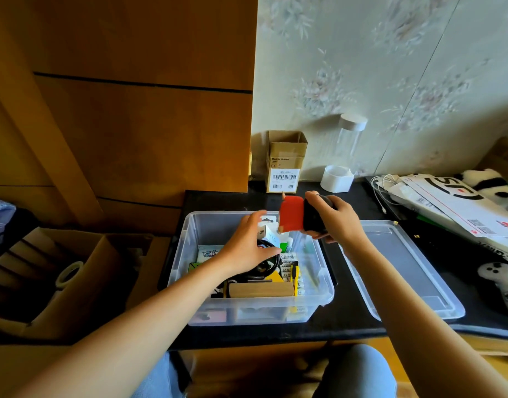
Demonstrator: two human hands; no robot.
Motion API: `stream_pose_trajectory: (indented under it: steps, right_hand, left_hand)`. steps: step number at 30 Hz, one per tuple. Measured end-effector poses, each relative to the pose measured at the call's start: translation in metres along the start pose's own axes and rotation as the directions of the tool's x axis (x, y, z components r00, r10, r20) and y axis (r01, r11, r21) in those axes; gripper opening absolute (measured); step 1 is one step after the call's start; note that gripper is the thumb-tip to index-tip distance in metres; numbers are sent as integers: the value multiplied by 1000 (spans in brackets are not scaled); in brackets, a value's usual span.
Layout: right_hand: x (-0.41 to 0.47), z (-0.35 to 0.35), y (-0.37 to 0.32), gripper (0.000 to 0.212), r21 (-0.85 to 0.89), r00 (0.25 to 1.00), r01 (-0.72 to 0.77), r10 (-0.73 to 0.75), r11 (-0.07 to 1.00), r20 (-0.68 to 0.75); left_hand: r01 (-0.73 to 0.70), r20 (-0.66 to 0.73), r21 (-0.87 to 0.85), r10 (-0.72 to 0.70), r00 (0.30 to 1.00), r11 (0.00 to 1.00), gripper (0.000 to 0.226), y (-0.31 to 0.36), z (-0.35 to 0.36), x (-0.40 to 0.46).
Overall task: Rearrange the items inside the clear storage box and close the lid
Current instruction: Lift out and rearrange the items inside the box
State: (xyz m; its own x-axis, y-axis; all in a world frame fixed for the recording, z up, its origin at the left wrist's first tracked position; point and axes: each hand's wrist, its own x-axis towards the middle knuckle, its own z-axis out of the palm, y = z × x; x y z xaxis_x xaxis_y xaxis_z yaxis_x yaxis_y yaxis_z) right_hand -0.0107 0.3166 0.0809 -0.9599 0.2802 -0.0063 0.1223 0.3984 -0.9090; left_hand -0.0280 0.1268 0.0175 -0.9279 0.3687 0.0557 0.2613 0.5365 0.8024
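The clear storage box [186, 254] stands open on the black table, filled with several items: a brown cardboard pack [261, 289], a yellow pack [271, 275], a black cable coil [265, 264] and small white packets. Its clear lid [399, 268] lies flat on the table to the right of it. My right hand [337, 218] holds a red and black object [300, 218] above the box's far right corner. My left hand [248, 244] reaches into the box with fingers spread, resting over the black cable coil; whether it grips anything is hidden.
A small cardboard box [286, 162] with a barcode label, a white cup [336, 178] and a clear tall jar [349, 139] stand by the wall. White cables [382, 186], a printed carton [454, 203], a panda plush [489, 185] and a white controller [502, 282] lie right. An open cardboard box with tape [69, 272] sits left.
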Motion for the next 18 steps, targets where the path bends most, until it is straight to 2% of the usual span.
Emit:
stream_pose_trajectory:
  steps: [2,3,5,7,9,11,13,16,18]
  right_hand:
    - [-1,4,-3,36,63,997,-55,51,997,64]
    - [-1,7,-5,35,93,993,-88,79,992,92]
    - [-1,13,-8,33,129,982,-145,127,981,139]
    - [-1,18,-9,35,179,970,-191,158,965,186]
    - [-1,20,-9,39,222,955,-217,160,951,250]
    - [-2,20,-8,37,241,945,-194,116,951,305]
    - [-2,19,-7,34,251,939,-138,46,958,340]
    - [-1,23,-6,24,211,925,-42,-42,977,377]
    - [0,27,-6,20,186,909,2,-79,983,410]
  left_hand:
    - [-26,-25,-63,25,999,998,99,5,2,1]
    - [-49,-34,-109,46,998,993,99,6,2,1]
    - [-54,-24,-293,49,998,955,91,11,2,0]
    - [-2,7,-431,5,1000,902,81,14,1,-2]
    - [28,30,-453,-16,999,891,69,13,-3,-6]
    - [72,75,-502,-39,996,862,47,11,-9,-10]
    - [187,154,-628,-115,981,755,33,10,-13,-17]
    - [344,274,-778,-208,939,525,47,8,-19,-26]
    - [409,333,-802,-243,911,435,56,7,-23,-30]
